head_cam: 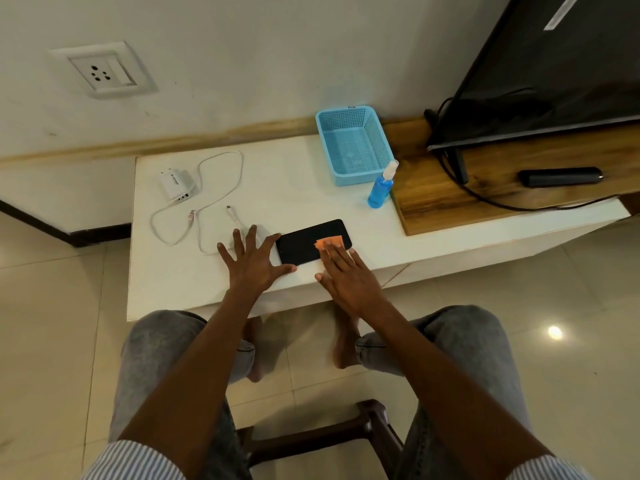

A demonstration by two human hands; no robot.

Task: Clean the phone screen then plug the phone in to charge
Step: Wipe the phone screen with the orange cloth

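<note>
The phone point(304, 242) lies flat, screen up, near the front edge of the white counter point(284, 188). Its long axis runs roughly from 8 o'clock to 2 o'clock, with the far short end pointing toward the blue spray bottle point(380, 188).

The left hand point(254, 259) rests palm down on the counter at the phone's 9 o'clock end, fingers straight and spread. Its index finger lies along the phone's near-left short edge, and the thumb extends along the front long edge. It grips nothing.

The right hand point(346, 271) lies flat at the phone's 4 o'clock side, fingers extended. The fingertips press a small orange cloth point(329, 242) onto the right part of the screen. The cloth shows just beyond the fingertips, at 12 o'clock from the hand.

At 10 o'clock from the phone, a white charger adapter point(175, 187) lies on the counter with a white cable point(221, 181) looped around it. One free cable connector point(228, 207) lies just beyond the left hand's fingertips, apart from the phone.

A light blue mesh basket point(353, 143) stands at the phone's 1 o'clock, with the spray bottle just beside its near-right corner. A wall socket point(102, 69) is set in the wall at 10 o'clock, well apart from the adapter.
</note>
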